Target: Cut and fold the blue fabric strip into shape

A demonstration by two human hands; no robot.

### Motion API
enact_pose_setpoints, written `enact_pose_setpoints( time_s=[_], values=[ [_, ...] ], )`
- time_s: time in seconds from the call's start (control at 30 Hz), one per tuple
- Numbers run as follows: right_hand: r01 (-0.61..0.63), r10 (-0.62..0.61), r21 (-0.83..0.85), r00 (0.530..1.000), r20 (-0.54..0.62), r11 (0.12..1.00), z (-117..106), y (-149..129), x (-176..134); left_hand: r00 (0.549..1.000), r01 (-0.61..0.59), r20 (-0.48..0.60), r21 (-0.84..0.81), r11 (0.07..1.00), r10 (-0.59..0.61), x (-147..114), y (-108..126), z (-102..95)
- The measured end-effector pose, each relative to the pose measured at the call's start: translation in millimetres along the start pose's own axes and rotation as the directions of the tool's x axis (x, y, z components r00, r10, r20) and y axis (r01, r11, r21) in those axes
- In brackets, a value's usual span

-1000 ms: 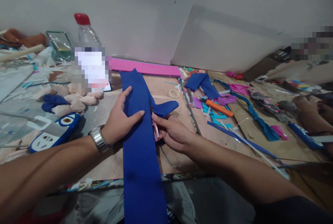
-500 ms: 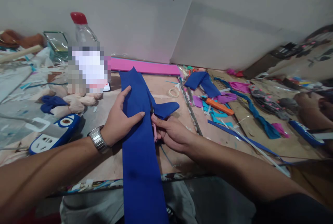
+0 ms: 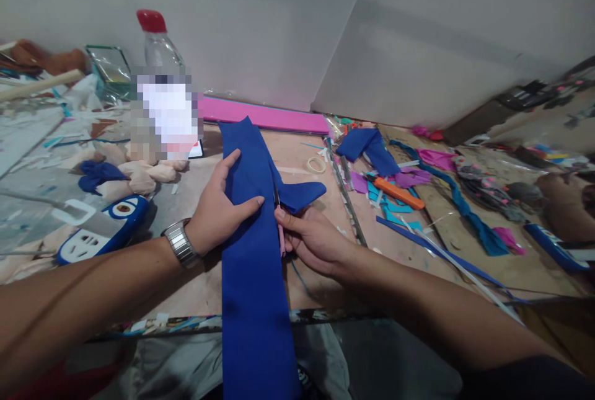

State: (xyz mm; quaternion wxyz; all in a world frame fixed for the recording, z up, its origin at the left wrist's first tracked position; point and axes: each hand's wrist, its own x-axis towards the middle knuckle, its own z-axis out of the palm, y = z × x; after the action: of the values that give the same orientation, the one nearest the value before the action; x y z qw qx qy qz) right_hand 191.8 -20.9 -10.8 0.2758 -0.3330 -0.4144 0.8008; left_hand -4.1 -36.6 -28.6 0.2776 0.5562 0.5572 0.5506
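Note:
A long blue cloth strip [image 3: 253,276] runs from the tabletop over its front edge onto my lap. My left hand [image 3: 223,201] lies on it with thumb and forefinger spread. Its other fingers are mostly hidden. At the strip's right edge, my right hand [image 3: 316,232] is closed around small scissors [image 3: 281,242] with pink handles. The dark blades sit at the cloth, beside a narrower piece of blue cloth [image 3: 302,194] that folds away to the right.
Behind lies a pink strip [image 3: 264,116]. A red-capped bottle [image 3: 162,53] and a power strip [image 3: 105,232] stand left. To the right are a tape roll [image 3: 317,165], an orange cutter [image 3: 398,193], cloth scraps and another person's hand [image 3: 562,201].
The view has shifted slightly, so everything sits a little further right. A bit more of the scissor blade shows. Both hands keep nearly the same place on the cloth.

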Motion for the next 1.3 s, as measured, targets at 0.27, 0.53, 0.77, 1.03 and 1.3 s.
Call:
enact_pose_setpoints(
  time_s=[0.27,0.53,0.77,1.03,1.3],
  values=[
    [-0.006,0.005,-0.037,1.000,-0.025,0.999,1.2,0.6,0.1,1.000,-0.007,0.004,0.019,1.000,0.007,0.3,0.5,-0.6],
    [-0.004,0.003,-0.017,0.999,-0.036,1.000,1.6,0.4,0.0,1.000,-0.002,0.007,0.015,1.000,0.002,0.8,-0.5,-1.1],
    [0.005,-0.007,-0.039,0.999,-0.044,0.999,1.5,-0.5,1.0,1.000,-0.003,0.006,-0.007,1.000,0.003,1.1,0.2,-0.4],
    [0.004,-0.007,-0.042,0.998,-0.066,0.999,1.9,-0.5,1.4,1.000,0.005,0.001,-0.018,1.000,-0.005,1.3,0.5,0.7],
    [0.010,-0.010,-0.004,0.998,-0.064,1.000,1.4,0.0,2.5,1.000,-0.013,-0.007,0.001,1.000,0.013,0.5,-0.6,-0.1]
  ],
)
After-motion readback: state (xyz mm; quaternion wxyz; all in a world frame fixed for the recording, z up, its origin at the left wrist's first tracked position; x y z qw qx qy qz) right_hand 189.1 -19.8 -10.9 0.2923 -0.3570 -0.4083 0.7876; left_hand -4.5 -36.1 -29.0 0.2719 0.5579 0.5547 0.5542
